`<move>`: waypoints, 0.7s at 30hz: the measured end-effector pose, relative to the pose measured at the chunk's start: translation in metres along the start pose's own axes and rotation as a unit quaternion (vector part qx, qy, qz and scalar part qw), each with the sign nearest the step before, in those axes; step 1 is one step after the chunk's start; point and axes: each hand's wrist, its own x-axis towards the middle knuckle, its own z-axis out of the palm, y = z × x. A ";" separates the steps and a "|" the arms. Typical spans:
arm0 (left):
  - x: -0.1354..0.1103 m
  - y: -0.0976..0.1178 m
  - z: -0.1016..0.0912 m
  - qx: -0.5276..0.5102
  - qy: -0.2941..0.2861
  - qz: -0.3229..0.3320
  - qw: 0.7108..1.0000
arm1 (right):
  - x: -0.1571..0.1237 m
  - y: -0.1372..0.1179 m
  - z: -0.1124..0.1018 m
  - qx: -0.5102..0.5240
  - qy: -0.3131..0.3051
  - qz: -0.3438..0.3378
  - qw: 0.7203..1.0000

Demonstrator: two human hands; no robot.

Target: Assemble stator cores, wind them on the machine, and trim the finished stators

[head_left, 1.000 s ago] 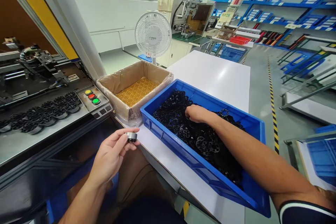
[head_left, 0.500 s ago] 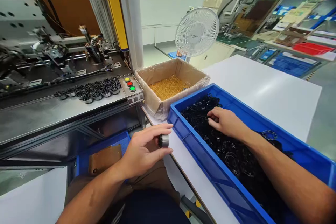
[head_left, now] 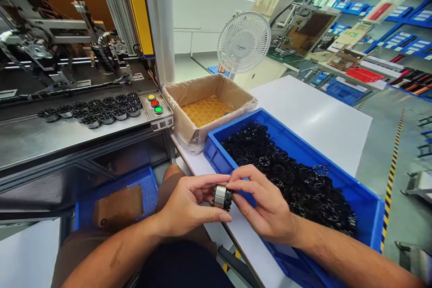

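My left hand [head_left: 192, 204] grips a short metal ring [head_left: 220, 196], which looks like a motor stator core, between thumb and fingers. It is tilted, above the table's near edge. A black toothed plastic ring [head_left: 228, 200] sits against its right-hand face. My right hand [head_left: 261, 202] pinches this black ring with thumb and fingertips, close against the core. Beyond my right hand, many loose black plastic rings [head_left: 286, 166] lie heaped in a long blue bin [head_left: 320, 153].
Several metal-and-black rings [head_left: 96, 111] stand in rows on the machine's steel ledge [head_left: 33, 139], by a button box [head_left: 157, 110]. A plastic-lined carton [head_left: 189, 132] with yellowish contents adjoins the blue bin. Behind it stands a white fan [head_left: 244, 42]. A white table [head_left: 313, 108] extends right.
My right hand has come out of the blue bin and over to my left hand, bringing a black ring against the metal core. The view has turned a little to the right.
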 end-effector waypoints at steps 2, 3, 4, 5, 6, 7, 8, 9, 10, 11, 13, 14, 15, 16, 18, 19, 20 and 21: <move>-0.001 -0.002 0.001 0.036 0.005 0.026 0.999 | -0.001 0.001 0.000 -0.008 0.004 -0.013 1.000; -0.001 -0.003 0.001 0.062 0.009 0.046 0.997 | -0.001 0.001 0.001 -0.013 0.005 -0.020 1.000; -0.002 -0.003 0.000 0.091 0.013 0.069 0.993 | -0.001 0.000 0.001 -0.017 0.004 -0.027 0.999; -0.002 -0.002 0.000 0.119 0.017 0.092 0.988 | -0.001 0.000 0.001 -0.019 0.002 -0.034 0.999; -0.003 -0.002 -0.001 0.147 0.021 0.112 0.983 | -0.002 0.000 0.001 -0.019 -0.002 -0.040 0.999; -0.003 0.000 -0.002 0.173 0.025 0.126 0.977 | -0.002 0.000 0.001 -0.020 -0.005 -0.045 0.999; -0.004 0.001 -0.003 0.194 0.028 0.134 0.971 | -0.002 0.001 0.002 -0.024 -0.008 -0.052 0.998; -0.004 0.003 -0.004 0.211 0.030 0.138 0.967 | -0.003 0.002 0.002 -0.031 -0.009 -0.060 0.998; -0.004 0.005 -0.004 0.223 0.031 0.139 0.964 | -0.003 0.004 0.003 -0.041 -0.010 -0.071 0.997; -0.005 0.007 -0.005 0.231 0.030 0.137 0.963 | -0.004 0.005 0.003 -0.054 -0.010 -0.081 0.995; -0.004 0.010 -0.005 0.236 0.024 0.126 0.963 | -0.004 0.008 0.004 -0.078 -0.012 -0.100 0.992; -0.004 0.011 -0.005 0.235 0.021 0.117 0.965 | -0.004 0.009 0.004 -0.086 -0.015 -0.106 0.991; -0.004 0.011 -0.005 0.232 0.017 0.106 0.967 | -0.004 0.010 0.004 -0.092 -0.017 -0.112 0.989; -0.004 0.011 -0.005 0.228 0.013 0.096 0.969 | -0.004 0.010 0.003 -0.097 -0.019 -0.116 0.988; -0.005 0.011 -0.005 0.218 0.009 0.080 0.973 | -0.002 0.010 0.002 -0.112 -0.024 -0.126 0.985; -0.005 0.011 -0.005 0.218 0.008 0.076 0.973 | -0.002 0.009 0.001 -0.125 -0.024 -0.132 0.983; -0.005 0.010 -0.005 0.223 0.008 0.074 0.972 | -0.001 0.008 0.001 -0.140 -0.023 -0.139 0.980; -0.005 0.010 -0.005 0.233 0.009 0.074 0.970 | 0.000 0.007 0.001 -0.157 -0.020 -0.147 0.976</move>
